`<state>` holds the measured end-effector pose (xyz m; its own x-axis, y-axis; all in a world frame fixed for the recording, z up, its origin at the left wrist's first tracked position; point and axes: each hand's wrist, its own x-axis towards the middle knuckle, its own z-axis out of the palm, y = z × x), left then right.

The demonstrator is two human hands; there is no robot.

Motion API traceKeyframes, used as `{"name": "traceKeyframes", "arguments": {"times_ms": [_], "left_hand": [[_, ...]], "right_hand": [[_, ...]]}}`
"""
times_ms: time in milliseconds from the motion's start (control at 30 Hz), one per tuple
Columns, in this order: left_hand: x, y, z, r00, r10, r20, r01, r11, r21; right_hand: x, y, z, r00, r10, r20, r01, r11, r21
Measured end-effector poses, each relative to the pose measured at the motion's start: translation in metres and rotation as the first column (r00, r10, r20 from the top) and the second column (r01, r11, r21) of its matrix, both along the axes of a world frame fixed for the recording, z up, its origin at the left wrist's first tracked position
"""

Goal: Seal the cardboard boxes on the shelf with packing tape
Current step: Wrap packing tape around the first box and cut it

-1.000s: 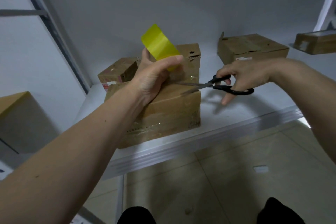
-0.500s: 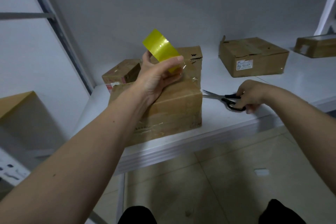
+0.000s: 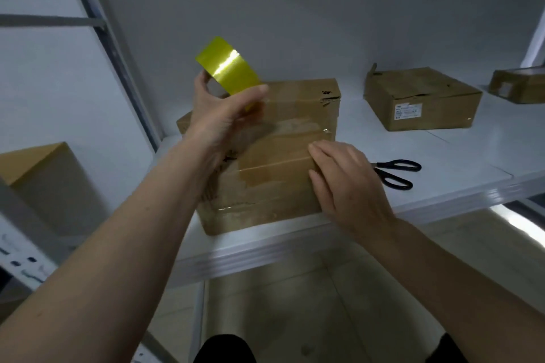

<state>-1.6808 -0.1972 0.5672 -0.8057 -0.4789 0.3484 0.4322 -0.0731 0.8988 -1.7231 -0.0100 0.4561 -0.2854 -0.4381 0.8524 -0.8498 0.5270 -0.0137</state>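
A brown cardboard box (image 3: 274, 180) sits at the front left of the white shelf (image 3: 460, 153), with clear tape across its top. My left hand (image 3: 218, 121) holds a yellow roll of packing tape (image 3: 228, 66) raised above the box's far left corner. My right hand (image 3: 345, 180) lies flat with straight fingers on the box's right end, pressing on the taped top. A second cardboard box (image 3: 306, 97) stands right behind the first one.
Black-handled scissors (image 3: 395, 172) lie on the shelf just right of my right hand. Another box (image 3: 421, 100) with a white label sits further right, and one more (image 3: 519, 85) at the far right edge. A grey upright post (image 3: 118, 47) borders the shelf on the left.
My right hand put the scissors down on the shelf, let go of them and moved left onto the box's top. My left hand keeps the tape roll raised.
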Motion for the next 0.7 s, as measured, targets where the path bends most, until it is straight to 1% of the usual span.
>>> {"name": "traceKeyframes", "arguments": {"times_ms": [67,133,200,233,267,300,367,433,500,533,600,700], "left_hand": [[0.009,-0.015,0.000,1.000,0.020,-0.003,-0.020,0.999,0.025],[0.016,-0.026,-0.005,0.998,0.054,0.024,-0.055,0.996,0.065],[0.019,-0.033,-0.011,0.995,0.082,0.057,-0.087,0.993,0.085],[0.020,-0.035,-0.013,0.995,0.081,0.063,-0.087,0.992,0.096],[0.020,-0.037,-0.015,0.995,0.076,0.065,-0.083,0.991,0.107],[0.020,-0.038,-0.015,0.995,0.068,0.067,-0.075,0.991,0.110],[0.021,-0.038,-0.016,0.996,0.059,0.072,-0.065,0.994,0.087],[0.022,-0.038,-0.017,0.996,0.055,0.065,-0.059,0.996,0.069],[0.022,-0.038,-0.018,0.997,0.047,0.054,-0.051,0.995,0.091],[0.022,-0.038,-0.019,0.998,0.045,0.043,-0.049,0.993,0.107],[0.022,-0.039,-0.020,0.998,0.059,0.022,-0.061,0.990,0.128],[0.023,-0.044,-0.021,0.994,0.112,-0.014,-0.109,0.985,0.134]], "right_hand": [[0.000,-0.006,0.008,0.998,-0.053,0.014,0.053,0.998,0.033],[-0.002,-0.008,0.013,0.994,-0.091,0.065,0.087,0.995,0.053],[-0.005,-0.008,0.020,0.989,-0.067,0.130,0.064,0.998,0.030],[-0.005,-0.007,0.024,0.979,-0.017,0.204,0.020,1.000,-0.011],[-0.006,-0.007,0.030,0.942,0.055,0.330,-0.036,0.997,-0.063],[-0.007,-0.007,0.037,0.873,0.129,0.470,-0.083,0.990,-0.117],[-0.017,-0.006,0.046,0.701,0.195,0.686,-0.118,0.980,-0.157],[-0.028,-0.006,0.052,0.534,0.244,0.809,-0.142,0.970,-0.198],[-0.035,-0.009,0.052,0.399,0.369,0.839,-0.138,0.929,-0.343],[-0.039,-0.010,0.051,0.355,0.426,0.832,-0.112,0.903,-0.415],[-0.041,-0.012,0.049,0.320,0.475,0.820,-0.049,0.872,-0.486],[-0.038,-0.012,0.052,0.357,0.454,0.816,0.001,0.873,-0.487]]}}
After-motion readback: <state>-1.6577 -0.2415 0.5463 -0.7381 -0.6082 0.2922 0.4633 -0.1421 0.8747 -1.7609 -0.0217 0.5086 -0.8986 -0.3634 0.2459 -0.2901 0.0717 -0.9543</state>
